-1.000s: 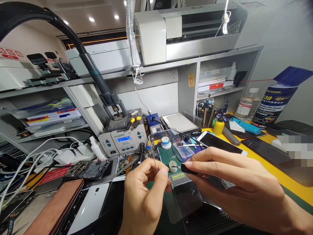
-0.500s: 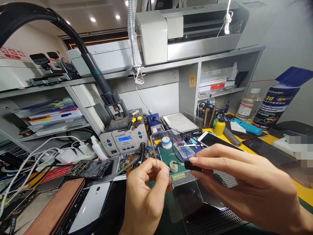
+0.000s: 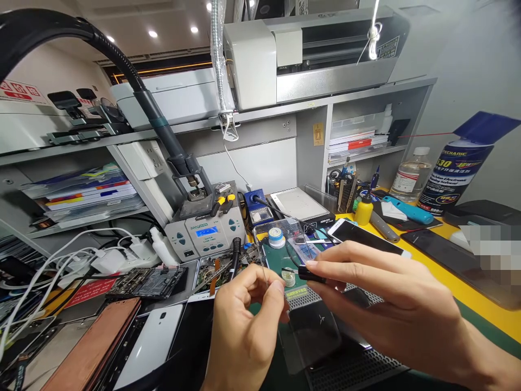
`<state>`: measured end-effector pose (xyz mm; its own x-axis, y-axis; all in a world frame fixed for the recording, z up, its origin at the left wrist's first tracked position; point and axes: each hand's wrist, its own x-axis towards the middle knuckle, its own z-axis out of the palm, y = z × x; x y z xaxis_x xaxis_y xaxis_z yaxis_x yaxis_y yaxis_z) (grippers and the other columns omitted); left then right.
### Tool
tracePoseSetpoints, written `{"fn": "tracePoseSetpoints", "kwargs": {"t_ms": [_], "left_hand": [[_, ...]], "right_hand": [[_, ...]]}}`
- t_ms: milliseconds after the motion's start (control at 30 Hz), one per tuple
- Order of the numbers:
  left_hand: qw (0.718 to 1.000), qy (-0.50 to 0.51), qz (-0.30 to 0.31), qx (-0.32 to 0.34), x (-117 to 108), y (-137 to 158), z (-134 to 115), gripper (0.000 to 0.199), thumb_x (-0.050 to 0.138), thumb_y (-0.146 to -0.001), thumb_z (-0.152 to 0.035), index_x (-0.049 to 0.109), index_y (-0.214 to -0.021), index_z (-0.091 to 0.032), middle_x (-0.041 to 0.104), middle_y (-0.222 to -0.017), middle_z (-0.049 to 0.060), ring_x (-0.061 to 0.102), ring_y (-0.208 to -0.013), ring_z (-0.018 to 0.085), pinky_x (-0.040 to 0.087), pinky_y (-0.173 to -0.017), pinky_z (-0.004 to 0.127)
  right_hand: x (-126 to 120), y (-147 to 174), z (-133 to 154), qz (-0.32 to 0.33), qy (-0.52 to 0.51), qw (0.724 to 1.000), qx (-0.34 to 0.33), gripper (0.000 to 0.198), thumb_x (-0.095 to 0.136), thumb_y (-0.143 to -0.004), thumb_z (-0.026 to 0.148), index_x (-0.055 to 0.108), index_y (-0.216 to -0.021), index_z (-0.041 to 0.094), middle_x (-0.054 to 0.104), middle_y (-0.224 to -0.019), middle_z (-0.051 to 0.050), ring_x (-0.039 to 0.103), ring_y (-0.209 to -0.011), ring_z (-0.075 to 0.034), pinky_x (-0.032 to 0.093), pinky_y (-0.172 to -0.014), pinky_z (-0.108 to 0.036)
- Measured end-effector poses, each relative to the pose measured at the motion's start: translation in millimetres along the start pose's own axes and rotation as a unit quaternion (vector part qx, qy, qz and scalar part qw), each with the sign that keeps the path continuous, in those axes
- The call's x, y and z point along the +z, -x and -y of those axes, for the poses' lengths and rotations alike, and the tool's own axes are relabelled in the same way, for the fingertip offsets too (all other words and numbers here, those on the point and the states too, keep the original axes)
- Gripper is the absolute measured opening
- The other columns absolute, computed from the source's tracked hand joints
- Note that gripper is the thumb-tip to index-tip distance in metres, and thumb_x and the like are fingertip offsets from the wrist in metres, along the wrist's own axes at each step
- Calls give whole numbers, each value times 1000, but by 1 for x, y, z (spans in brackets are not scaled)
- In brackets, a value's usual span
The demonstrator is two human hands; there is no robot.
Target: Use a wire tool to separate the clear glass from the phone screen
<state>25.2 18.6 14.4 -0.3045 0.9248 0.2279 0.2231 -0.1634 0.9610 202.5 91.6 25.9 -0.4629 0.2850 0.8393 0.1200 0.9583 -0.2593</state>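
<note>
Yellow benchtop [image 3: 486, 309], on it green mat [image 3: 273, 262], dark phone [image 3: 451, 263], yellow bottle [image 3: 363, 210]

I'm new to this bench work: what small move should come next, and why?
Probably steady the clear sheet with the left hand: it pinches only an edge, while the right hand holds a thin-tipped black tool near the sheet; whether the tip touches isn't clear.

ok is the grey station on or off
On: the grey station shows a lit blue display; whether it is heating, I can't tell.

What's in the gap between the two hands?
Head view: clear sheet pinched by the left hand, thin tip of the black-handled tool, small jar beyond.
</note>
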Motion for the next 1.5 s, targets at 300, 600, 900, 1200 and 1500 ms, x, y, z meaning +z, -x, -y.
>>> {"fn": "tracePoseSetpoints", "kwargs": {"t_ms": [300,600,900,1200,1500], "left_hand": [[1000,5,-9,7,0,-1,2,26,62,-88,-38,64,-69,-19,61,-57,-1,59,-56,15,46,-59,26],[1000,-11,11,-6,1,1,1,28,61,-89,-39,62,-69,-20,62,-58,-1,59,-58,15,43,-59,25],[999,-48,12,11,3,2,3,28,59,-90,-38,61,-69,-20,61,-58,-2,57,-57,14,42,-58,25],[997,-56,34,34,-2,-2,8,26,59,-91,-36,61,-70,-20,61,-59,-2,58,-57,14,44,-57,24],[998,-42,14,33,-3,-1,7,28,59,-91,-36,63,-69,-20,62,-59,-2,60,-57,13,46,-58,22]], "right_hand": [[-3,0,2,20,-11,1000,11,31,67,-86,2,74,-112,18,73,-83,-6,68,-68,-15,58,-59,-24],[-2,-2,3,-32,4,999,14,29,69,-86,0,74,-111,13,74,-92,-7,68,-74,-11,58,-66,-19],[3,0,-3,-4,16,1000,12,26,71,-87,3,73,-112,11,72,-93,-7,64,-73,-9,56,-65,-20],[1,1,-1,10,6,1000,7,28,70,-87,3,73,-113,12,71,-88,-7,64,-72,-11,55,-63,-21],[-7,3,2,-24,-24,998,61,26,73,-85,7,74,-108,20,73,-87,-3,66,-72,-12,56,-65,-24]]}}
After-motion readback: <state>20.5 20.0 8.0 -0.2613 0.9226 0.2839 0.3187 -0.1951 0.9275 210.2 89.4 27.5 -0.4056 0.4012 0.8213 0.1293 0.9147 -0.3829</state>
